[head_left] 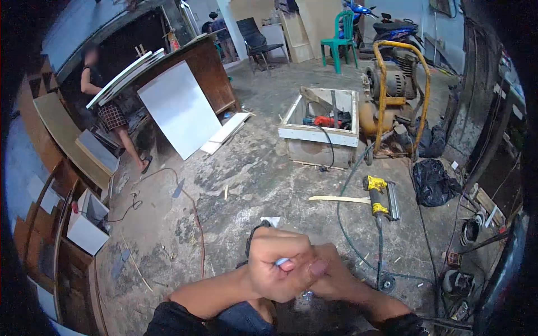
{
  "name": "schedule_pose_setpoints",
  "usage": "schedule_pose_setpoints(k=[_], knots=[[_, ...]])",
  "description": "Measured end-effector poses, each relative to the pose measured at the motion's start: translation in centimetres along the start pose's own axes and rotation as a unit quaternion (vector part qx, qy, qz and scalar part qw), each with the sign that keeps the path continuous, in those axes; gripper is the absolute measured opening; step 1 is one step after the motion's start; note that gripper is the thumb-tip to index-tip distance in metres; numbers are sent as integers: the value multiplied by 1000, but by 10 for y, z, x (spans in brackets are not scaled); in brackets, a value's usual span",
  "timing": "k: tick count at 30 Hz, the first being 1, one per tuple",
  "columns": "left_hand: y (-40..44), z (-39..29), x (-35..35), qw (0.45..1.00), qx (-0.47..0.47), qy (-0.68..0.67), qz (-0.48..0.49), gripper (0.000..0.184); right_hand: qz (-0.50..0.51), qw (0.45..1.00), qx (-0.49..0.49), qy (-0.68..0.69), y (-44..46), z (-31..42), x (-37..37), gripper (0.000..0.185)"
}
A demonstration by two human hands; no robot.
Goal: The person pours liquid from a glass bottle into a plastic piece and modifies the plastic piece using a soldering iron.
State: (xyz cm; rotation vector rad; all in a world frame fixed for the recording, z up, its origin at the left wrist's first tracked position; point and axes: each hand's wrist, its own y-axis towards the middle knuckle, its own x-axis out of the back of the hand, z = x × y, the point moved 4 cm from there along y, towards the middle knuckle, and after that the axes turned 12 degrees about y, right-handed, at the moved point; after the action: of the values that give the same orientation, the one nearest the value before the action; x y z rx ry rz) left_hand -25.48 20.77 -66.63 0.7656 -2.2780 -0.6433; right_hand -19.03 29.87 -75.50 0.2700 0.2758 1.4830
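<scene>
My left hand [277, 263] is curled into a fist low in the middle of the view. A small blue-white bit [282, 261] shows in the gap of its fingers; its kind is too hidden to tell. Pressed against that fist from the right is my right hand [330, 271], its fingers closed and mostly hidden. Beyond them, a yellow-and-black nail gun [380, 197] lies on the concrete floor with a hose attached. A thin wood strip [339, 199] touches its left side.
A white-edged wooden box [319, 134] holds a red power tool [327, 121]. Behind it stands a yellow-framed compressor [386, 101]. Hoses and cords cross the floor. A black bag [435, 182] lies right. Another person [103, 92] stands by a workbench [210, 73] with white panels [176, 109].
</scene>
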Motion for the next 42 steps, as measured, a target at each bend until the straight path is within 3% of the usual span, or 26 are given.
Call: schedule_pose_setpoints(k=[5, 8, 11, 14, 17, 20, 21, 25, 29, 34, 37, 42], knots=[[-2, -9, 4, 998, 2, 42, -45, 40, -15, 997, 48, 51, 6, 9, -10, 26], [1, -9, 6, 997, 6, 59, -44, 42, 6, 1000, -6, 13, 9, 3, -7, 26], [-1, -6, 6, 996, -33, 58, -61, 30, -18, 999, -3, 28, 6, 1, -9, 25], [-1, -13, 10, 996, 18, 69, -59, 40, -63, 993, 62, 76, 9, -1, -17, 19], [-3, -17, 19, 989, -54, 114, -72, 38, -86, 991, 14, 100, 6, -13, -26, 15], [-5, -16, 18, 990, -21, 85, -106, 38, -101, 991, -2, 93, 5, -16, -32, 16], [-3, -21, 19, 984, -71, 133, -94, 39, -83, 995, 5, 57, 6, -10, -29, 16], [-6, -22, 22, 982, -85, 120, -114, 39, -23, 1000, -9, 18, 11, 4, -20, 22], [-7, -10, 25, 990, -28, 77, -116, 41, -35, 992, 15, -117, 9, 1, -17, 15], [-4, -8, 23, 990, 43, 79, -107, 45, -23, 957, 40, -288, 8, 11, -12, 21], [-4, -7, 22, 988, 58, 76, -124, 45, -40, 955, 92, -279, 8, 12, -13, 20], [-7, 6, 26, 985, 106, 58, -123, 42, -27, 959, 78, -272, 7, 4, -13, 20]])
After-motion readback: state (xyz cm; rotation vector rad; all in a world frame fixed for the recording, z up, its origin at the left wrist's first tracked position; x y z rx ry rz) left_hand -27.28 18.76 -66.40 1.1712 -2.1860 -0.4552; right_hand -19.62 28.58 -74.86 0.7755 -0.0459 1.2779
